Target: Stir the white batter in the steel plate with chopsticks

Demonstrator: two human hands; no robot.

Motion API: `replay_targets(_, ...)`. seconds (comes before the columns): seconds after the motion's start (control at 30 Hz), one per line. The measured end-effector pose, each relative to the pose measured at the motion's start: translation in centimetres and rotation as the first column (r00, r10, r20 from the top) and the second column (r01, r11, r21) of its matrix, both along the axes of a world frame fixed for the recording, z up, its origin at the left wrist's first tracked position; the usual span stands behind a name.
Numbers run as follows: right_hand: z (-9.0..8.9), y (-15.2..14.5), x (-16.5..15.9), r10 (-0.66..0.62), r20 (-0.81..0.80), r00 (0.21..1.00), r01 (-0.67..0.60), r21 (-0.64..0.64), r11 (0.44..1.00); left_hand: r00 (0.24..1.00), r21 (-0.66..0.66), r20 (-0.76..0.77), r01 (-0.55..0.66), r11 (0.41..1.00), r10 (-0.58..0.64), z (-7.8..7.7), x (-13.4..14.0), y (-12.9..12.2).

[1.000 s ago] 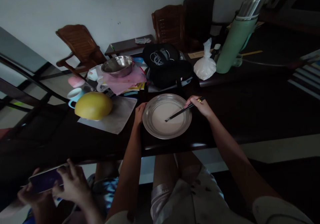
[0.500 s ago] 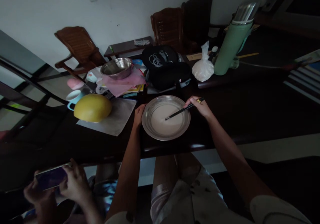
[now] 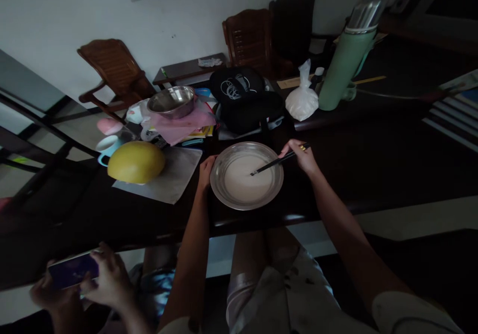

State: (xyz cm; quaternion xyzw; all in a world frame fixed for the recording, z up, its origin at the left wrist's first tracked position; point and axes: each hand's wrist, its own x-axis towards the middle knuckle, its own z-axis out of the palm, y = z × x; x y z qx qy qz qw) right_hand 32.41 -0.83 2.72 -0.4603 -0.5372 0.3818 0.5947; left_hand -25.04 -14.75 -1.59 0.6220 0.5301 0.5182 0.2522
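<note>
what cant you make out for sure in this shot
All in the head view:
Floor of the bowl: covered by whitish liquid.
Fingertips of the left hand: apparently behind the bowl's rim.
How deep the chopsticks dip: tips too small and dim.
Phone screen: too blurred to read.
Books: cut off by the right edge.

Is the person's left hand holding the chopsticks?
No, the right hand holds the chopsticks; the left hand is against the metal bowl.

We cannot read the phone (the co-worker's hands on it are blurred), nor see the whole stack of books, cut off by the right edge, nor tell whether the tips of the chopsticks touch the pale liquid.
</note>
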Motion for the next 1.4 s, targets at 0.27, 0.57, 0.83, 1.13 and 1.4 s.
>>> replay_targets(0.27,0.3,-0.3,-0.8,0.214,0.065,0.975,-0.215,0.004,0.977,0.998,0.018,0.052,0.019,1.000,-0.020,1.5,0.6,-1.7)
replay_targets(0.57,0.2,-0.4,-0.4,0.106,-0.031,0.994,-0.106,0.003,0.994,0.999,0.023,0.041,0.035,0.999,-0.036,2.6,0.3,-2.4)
replay_targets(0.83,0.1,-0.2,-0.4,0.040,-0.014,0.999,-0.039,0.062,0.997,0.999,0.058,0.016,0.030,0.998,-0.031,2.6,0.3,-2.5)
replay_targets(1.13,0.0,0.0,-0.7,0.141,0.012,0.990,-0.141,0.013,0.990,0.998,0.039,-0.051,-0.025,0.999,0.027,1.7,-1.3,-2.5)
replay_targets(1.4,0.1,-0.2,-0.7,0.185,-0.012,0.983,-0.185,0.016,0.983,0.995,0.012,0.067,0.068,0.998,-0.068,2.2,-0.4,-2.2)
